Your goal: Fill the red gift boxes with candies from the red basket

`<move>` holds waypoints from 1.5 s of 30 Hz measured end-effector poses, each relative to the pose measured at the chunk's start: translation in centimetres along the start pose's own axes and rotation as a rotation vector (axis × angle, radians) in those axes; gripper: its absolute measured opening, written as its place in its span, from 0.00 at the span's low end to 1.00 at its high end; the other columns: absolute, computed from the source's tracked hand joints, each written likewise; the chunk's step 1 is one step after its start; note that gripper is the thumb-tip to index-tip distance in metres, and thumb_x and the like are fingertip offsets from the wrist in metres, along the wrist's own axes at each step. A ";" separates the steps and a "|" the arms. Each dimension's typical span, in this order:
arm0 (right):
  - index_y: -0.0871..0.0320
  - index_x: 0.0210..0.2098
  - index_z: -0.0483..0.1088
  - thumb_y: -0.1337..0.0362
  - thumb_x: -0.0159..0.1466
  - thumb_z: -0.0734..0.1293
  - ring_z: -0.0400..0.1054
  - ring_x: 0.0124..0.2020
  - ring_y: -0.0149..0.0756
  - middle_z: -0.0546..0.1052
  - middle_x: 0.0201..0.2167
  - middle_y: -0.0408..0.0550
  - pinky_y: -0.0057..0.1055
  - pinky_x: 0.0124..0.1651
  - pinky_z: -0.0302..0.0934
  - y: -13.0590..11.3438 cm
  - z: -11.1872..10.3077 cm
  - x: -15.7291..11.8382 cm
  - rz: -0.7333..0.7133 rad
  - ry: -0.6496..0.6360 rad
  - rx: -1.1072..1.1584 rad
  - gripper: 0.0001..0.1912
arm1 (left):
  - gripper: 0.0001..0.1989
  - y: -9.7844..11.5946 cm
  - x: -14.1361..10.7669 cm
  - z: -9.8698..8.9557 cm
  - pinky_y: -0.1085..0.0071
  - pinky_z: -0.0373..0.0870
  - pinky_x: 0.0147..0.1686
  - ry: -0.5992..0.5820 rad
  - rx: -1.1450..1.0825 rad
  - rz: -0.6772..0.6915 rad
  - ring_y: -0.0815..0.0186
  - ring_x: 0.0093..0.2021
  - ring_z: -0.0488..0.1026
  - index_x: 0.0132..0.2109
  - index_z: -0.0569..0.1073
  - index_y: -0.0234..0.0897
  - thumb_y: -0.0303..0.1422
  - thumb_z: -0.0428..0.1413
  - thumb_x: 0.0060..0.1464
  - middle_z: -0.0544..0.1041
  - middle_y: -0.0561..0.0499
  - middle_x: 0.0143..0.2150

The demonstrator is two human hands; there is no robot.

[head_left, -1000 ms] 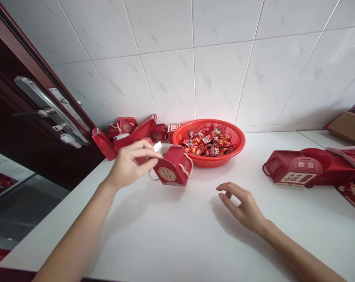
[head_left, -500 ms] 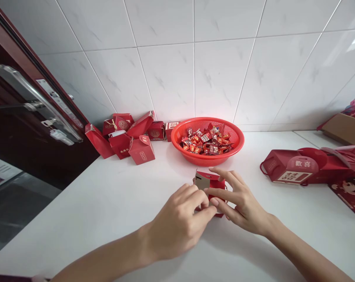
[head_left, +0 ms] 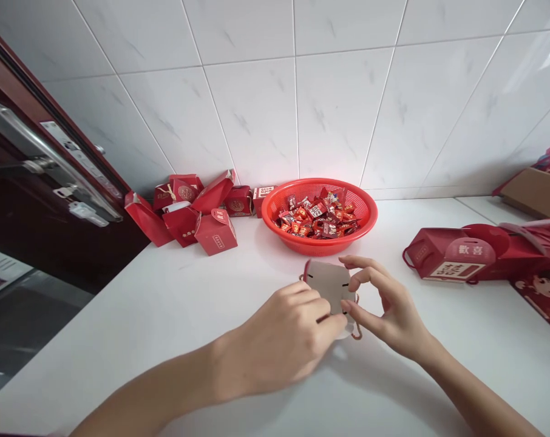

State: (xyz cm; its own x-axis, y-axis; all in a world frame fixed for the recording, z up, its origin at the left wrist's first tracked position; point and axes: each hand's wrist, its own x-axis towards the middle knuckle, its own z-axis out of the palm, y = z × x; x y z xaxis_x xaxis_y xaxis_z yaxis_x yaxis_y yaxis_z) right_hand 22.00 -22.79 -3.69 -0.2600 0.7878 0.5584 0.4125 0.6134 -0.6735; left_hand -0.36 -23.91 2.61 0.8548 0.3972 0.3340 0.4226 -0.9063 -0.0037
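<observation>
Soft, fairly bright light fills my view; its source is out of sight, though a pale glare sits on the tiled wall [head_left: 252, 115] at the upper right. My left hand [head_left: 286, 331] and right hand [head_left: 384, 309] cast faint, soft-edged shadows on the white tabletop [head_left: 120, 315]. The door [head_left: 11, 206] is dim, slanted by wide-angle stretch. Fine print on the candies [head_left: 318, 218] blurs together.

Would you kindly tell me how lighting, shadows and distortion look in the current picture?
Head view: pale glare on the wall tiles at upper right; head view: soft shadows on the white table beneath the left hand and right hand; head view: the door slants at the left edge, probably from wide-angle distortion.
</observation>
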 end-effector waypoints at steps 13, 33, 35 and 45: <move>0.53 0.34 0.68 0.68 0.64 0.65 0.73 0.58 0.51 0.73 0.60 0.57 0.37 0.42 0.75 0.1 -0.8 -0.3 0.162 -0.094 0.197 0.03 | 0.23 -2.4 1.3 -1.8 0.63 0.73 0.44 -0.324 -0.230 -0.312 0.54 0.50 0.75 0.58 0.72 0.40 0.31 0.62 0.54 0.75 0.45 0.52; 0.50 0.38 0.76 0.55 0.64 0.73 0.76 0.53 0.49 0.78 0.56 0.52 0.43 0.53 0.72 1.0 -2.2 0.3 0.219 -0.390 0.039 0.07 | 0.34 -3.6 -7.6 -1.3 0.51 0.62 0.70 -0.251 -0.459 -0.563 0.52 0.77 0.47 0.75 0.46 0.60 0.34 0.51 0.69 0.45 0.56 0.78; 0.50 0.39 0.76 0.55 0.65 0.73 0.76 0.54 0.49 0.78 0.57 0.53 0.43 0.53 0.72 1.0 -2.0 0.3 0.216 -0.399 0.043 0.07 | 0.34 -3.7 -8.4 -1.0 0.50 0.62 0.70 -0.269 -0.468 -0.580 0.51 0.77 0.46 0.75 0.45 0.62 0.36 0.51 0.70 0.42 0.57 0.78; 0.51 0.40 0.74 0.58 0.65 0.72 0.76 0.52 0.46 0.79 0.54 0.50 0.41 0.51 0.72 1.0 -2.1 0.4 0.211 -0.452 0.081 0.06 | 0.43 -4.0 -6.9 1.2 0.47 0.48 0.74 -0.343 -0.347 -0.658 0.47 0.78 0.33 0.77 0.33 0.49 0.55 0.46 0.69 0.35 0.48 0.79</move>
State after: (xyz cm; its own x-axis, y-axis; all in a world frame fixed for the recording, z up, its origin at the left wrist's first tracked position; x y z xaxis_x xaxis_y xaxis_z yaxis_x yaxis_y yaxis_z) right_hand 24.12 -22.01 -3.10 -0.5381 0.8290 0.1525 0.4323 0.4268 -0.7944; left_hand -7.59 -22.86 -0.87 0.5325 0.8346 -0.1410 0.8007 -0.4428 0.4034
